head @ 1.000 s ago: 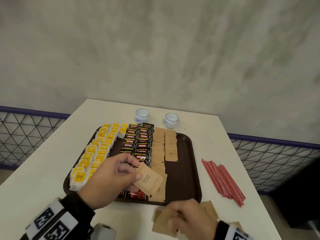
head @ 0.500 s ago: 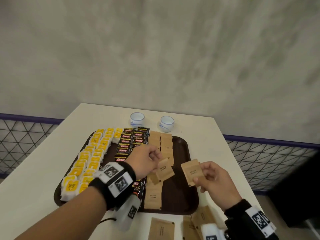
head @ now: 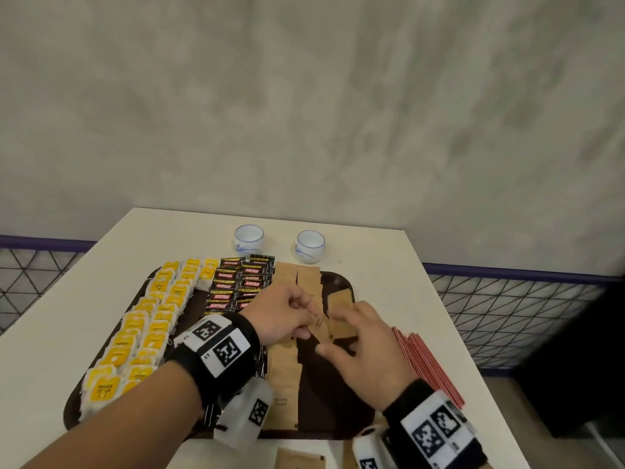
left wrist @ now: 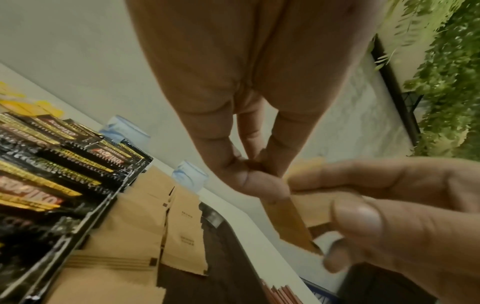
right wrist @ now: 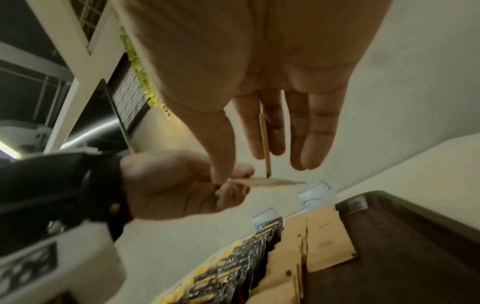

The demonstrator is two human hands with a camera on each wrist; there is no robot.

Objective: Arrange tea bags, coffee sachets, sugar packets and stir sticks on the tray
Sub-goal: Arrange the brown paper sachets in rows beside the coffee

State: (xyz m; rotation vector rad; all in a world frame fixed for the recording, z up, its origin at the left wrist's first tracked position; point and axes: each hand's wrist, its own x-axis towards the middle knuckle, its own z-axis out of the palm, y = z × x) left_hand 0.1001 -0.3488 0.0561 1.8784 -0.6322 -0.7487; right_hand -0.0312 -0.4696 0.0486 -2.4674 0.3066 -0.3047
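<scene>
One sugar packet (head: 321,328) is being pinched by the left hand (head: 284,316), another (head: 341,311) by the right hand (head: 365,350); the brown column's gap (head: 313,301) is lying at 12 o'clock, nearer the left.

The tray (head: 341,431) sat on the table (head: 389,265), holding three blocks of rows side by side: tea bags (head: 148,336) at the left, coffee sachets (head: 241,282) in the middle and sugar packets (head: 285,374) to their right. Two cups (head: 248,237) stood on the table behind the tray's far edge, the stir sticks (head: 429,363) lay on the table just right of the tray, and loose sugar packets (head: 299,458) lay in front of its near edge. Above the tray's right part the left hand (head: 287,316) and the right hand (head: 368,346) met, each holding a sugar packet (head: 340,301), the two packets touching.
</scene>
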